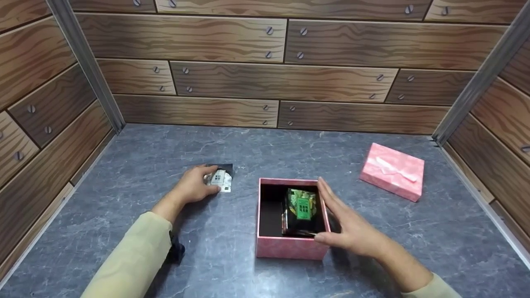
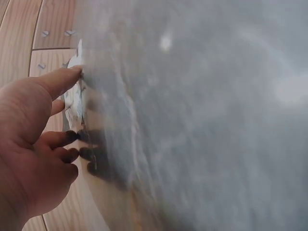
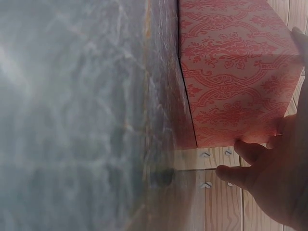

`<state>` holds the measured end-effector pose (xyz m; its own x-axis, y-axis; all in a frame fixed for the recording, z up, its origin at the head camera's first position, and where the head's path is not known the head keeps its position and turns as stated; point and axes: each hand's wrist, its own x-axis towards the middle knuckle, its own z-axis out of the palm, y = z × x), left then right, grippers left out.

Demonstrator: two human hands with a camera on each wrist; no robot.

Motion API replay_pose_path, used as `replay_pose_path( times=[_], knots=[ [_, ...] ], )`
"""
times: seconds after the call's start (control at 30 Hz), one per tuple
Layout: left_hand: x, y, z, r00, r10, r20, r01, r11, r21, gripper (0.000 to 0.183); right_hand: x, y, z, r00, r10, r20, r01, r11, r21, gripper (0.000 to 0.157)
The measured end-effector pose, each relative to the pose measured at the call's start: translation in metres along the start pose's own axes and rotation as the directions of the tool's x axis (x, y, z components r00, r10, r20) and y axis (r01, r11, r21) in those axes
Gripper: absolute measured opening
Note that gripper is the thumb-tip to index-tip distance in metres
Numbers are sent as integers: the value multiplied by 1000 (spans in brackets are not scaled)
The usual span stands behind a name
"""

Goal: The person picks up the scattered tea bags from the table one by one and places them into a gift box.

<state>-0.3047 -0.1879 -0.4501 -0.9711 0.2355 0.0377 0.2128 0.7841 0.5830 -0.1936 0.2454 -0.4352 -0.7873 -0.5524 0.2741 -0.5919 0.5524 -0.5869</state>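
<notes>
A small flat sachet (image 1: 221, 178) in black and white with a pale label lies on the table, left of the box. My left hand (image 1: 194, 184) reaches over it, thumb and forefinger pinching its opposite edges; in the left wrist view the thumb (image 2: 65, 79) meets its pale edge. The pink patterned box (image 1: 290, 248) stands uncovered in front of me. Inside, against its right side, green and black sachets (image 1: 303, 207) stand stacked. My right hand (image 1: 352, 227) rests along the box's right side, fingers extended, the thumb at the front corner and the forefinger by the back corner.
A pink lid (image 1: 393, 169) with a pale ribbon bow lies at the right, behind my right hand. The grey marbled table (image 1: 165, 149) is bounded by wood-patterned walls (image 1: 232, 78) at the back and both sides. A black object (image 1: 176, 250) shows beside my left sleeve.
</notes>
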Motion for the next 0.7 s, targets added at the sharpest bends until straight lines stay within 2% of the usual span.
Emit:
replay_pose_path(
  times=[0.23,0.4,0.57,0.7],
  knots=[
    [0,3,-2,996,4,-89,-7,999,-38,56,0,-1,1,1000,19,8,-19,1000,-7,116],
    [-3,5,-10,992,-10,-126,0,997,-76,38,-1,-2,0,1000,30,10,-30,1000,1,117],
    [-8,7,-21,996,-4,-95,-9,991,-132,17,-1,-3,-2,999,43,11,-43,999,6,117],
    [-12,15,-28,997,63,-33,-68,981,-184,20,-1,-3,-2,999,47,14,-48,999,9,117]
  ],
)
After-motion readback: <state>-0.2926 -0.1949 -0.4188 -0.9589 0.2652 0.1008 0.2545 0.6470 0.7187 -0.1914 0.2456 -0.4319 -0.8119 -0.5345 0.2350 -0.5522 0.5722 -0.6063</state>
